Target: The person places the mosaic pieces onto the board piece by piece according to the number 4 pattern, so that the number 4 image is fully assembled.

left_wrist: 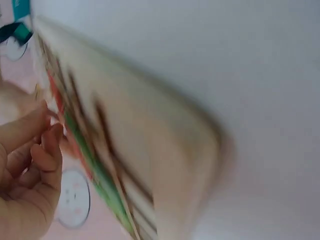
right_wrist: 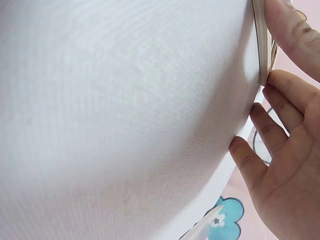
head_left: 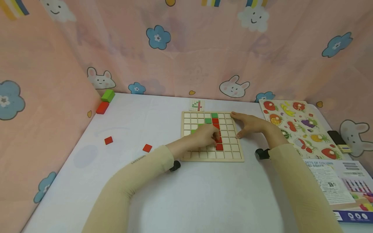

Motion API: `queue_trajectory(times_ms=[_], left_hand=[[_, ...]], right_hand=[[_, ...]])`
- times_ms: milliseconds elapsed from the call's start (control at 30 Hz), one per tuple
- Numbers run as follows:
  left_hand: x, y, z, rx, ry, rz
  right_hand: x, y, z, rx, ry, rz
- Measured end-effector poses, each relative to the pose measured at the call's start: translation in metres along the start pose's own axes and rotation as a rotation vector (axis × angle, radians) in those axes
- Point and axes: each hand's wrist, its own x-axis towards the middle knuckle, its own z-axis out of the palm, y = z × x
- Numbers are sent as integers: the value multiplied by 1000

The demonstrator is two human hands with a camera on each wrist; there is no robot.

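Note:
A wooden grid board lies on the white table, with red and green square tiles in some cells. My left hand is over the middle of it, fingers curled and thumb against the fingertips, pinching a small red tile at the red column. In the left wrist view, the left hand hides most of that tile. My right hand rests at the board's right edge, fingers spread and fairly straight, touching near the upper right corner. The right wrist view shows the right hand with its thumb over the board's edge.
Two loose red tiles lie left of the board. A small pattern card sits behind it. Green and red blocks stand at the far left. On the right are a fruit puzzle board and a printed box.

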Motion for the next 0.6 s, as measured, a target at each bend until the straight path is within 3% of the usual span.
queue_trajectory(times_ms=[133,267,433,600], left_hand=[[-18,-20,-24,-19,-22,18],[-54,-51,-55,-36,-72,11],[-114,-91,-83,-44,-186,-93],[-157,-121,-90,-42,-251,-203]], right_hand=[[0,-1,0,-5,7,1],[0,-1,0,4,7,1],[0,0,2,14,1,-7],[-1,0,2,8,5,-3]])
